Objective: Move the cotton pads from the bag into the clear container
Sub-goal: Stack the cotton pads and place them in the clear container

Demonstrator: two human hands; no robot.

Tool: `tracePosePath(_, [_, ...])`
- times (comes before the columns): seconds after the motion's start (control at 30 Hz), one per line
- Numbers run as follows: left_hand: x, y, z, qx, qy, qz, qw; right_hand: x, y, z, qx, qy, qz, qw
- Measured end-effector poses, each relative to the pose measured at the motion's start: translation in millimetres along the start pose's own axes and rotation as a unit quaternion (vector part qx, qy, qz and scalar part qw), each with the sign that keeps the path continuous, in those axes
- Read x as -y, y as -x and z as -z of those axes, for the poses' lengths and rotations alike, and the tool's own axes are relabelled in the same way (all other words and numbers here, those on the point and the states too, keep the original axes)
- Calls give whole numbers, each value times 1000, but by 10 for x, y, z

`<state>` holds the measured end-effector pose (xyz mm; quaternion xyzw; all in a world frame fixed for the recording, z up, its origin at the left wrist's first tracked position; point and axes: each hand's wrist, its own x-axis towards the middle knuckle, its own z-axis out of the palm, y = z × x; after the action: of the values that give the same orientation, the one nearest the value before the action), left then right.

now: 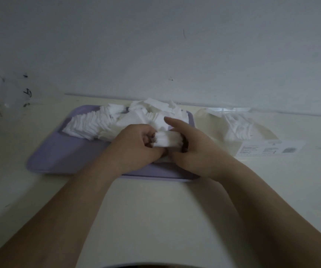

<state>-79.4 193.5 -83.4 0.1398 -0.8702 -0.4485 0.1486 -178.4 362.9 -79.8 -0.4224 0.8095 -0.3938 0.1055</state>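
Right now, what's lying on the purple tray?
A heap of white cotton pads covers the far half of the tray; the left hand and right hand grip a small stack. The tray beneath them is hidden.

Cotton pads (90, 122) are lying heaped on the tray's (63, 151) far half; the bag (260, 136) is sitting just right of the tray on the tabletop (155, 209).

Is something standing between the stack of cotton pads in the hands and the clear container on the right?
Nothing visible does. The left hand and right hand grip the stack of cotton pads above the purple tray; only the tray's low right rim lies before the clear container. Whether it is open is unclear.
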Motion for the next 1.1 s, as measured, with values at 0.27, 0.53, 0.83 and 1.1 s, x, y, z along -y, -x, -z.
tracePosePath(0.27, [-62, -22, 15, -77, 104, 36, 991, -95, -43, 39, -95, -137, -63, 984])
tracePosePath(0.53, [-110, 6, 3, -69, 153, 6, 986, -101, -56, 28, -87, -195, -50, 976])
tracePosePath(0.83, [-119, 14, 21, -81, 141, -16, 987, -123, -58, 28, -97, -201, -40, 974])
tracePosePath(1.1, [-101, 12, 22, -84, 108, -57, 989, -66, -33, 40, -92, -219, -35, 971])
